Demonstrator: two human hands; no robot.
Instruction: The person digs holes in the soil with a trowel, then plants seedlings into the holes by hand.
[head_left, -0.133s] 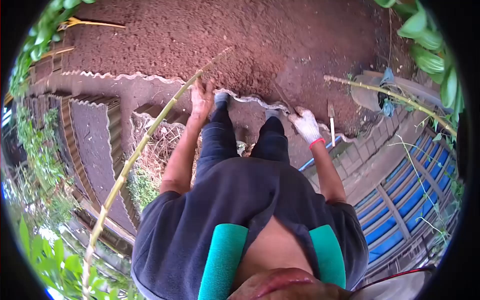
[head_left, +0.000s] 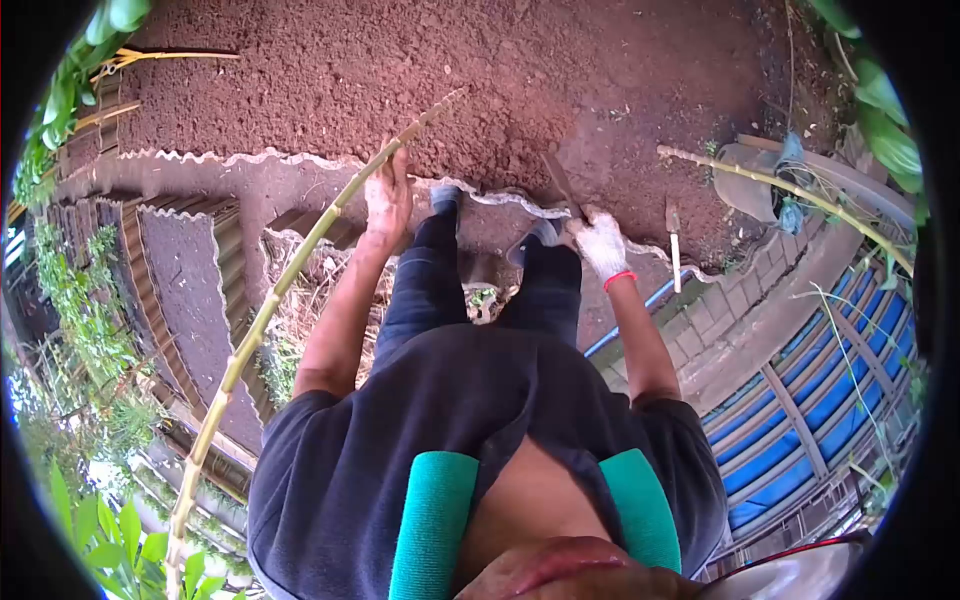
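My left hand is bare and soil-stained, with its fingers stretched out beside the wavy edging sheet. A long pale-green stem crosses the view over its fingers; I see no grip on the stem. My right hand, in a white glove with a red band at the wrist, is closed around the near end of a dark flat tool. The tool's far end points at the loose reddish-brown soil. Both feet stand close to the edging, between my hands.
A small tool with a pale handle lies right of my glove. Further right are a second stem, a grey rounded container, paving bricks and blue slatted panels. Corrugated sheets and dry plant litter stand at left.
My left hand has turned, its fingers now pointing more forward. My gloved hand and its tool have shifted slightly. The whole view has moved a little.
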